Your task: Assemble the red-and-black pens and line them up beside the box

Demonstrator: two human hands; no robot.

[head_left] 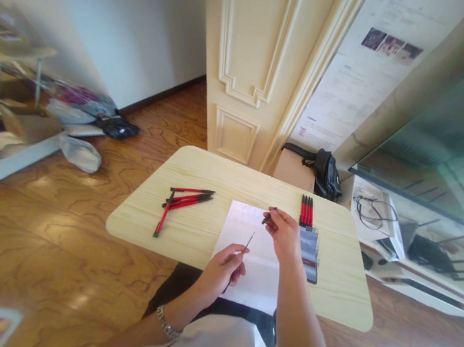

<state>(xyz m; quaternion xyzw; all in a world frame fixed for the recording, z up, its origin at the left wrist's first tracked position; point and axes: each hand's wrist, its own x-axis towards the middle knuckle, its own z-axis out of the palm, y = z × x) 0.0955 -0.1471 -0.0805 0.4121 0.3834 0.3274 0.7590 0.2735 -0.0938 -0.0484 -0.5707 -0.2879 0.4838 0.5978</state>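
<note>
My left hand [224,268] is closed around a slim pen barrel, with a thin refill [250,241] sticking up out of its top. My right hand [284,235] pinches a small black pen part [266,218], held above and apart from the refill's tip. Both hands are over a white sheet of paper [236,222]. Several red and black pens [187,198] lie loosely on the left of the table, one crossing the others. More red pens [307,210] are lined up side by side at the right, just beyond a dark flat booklet or case [309,250].
The pale wooden table [144,212] has rounded corners and stands close to my body. A black bag [326,172] sits past its far edge. Cables [369,212] and a low white cabinet are on the right; boxes and plastic bags [78,152] clutter the floor at left.
</note>
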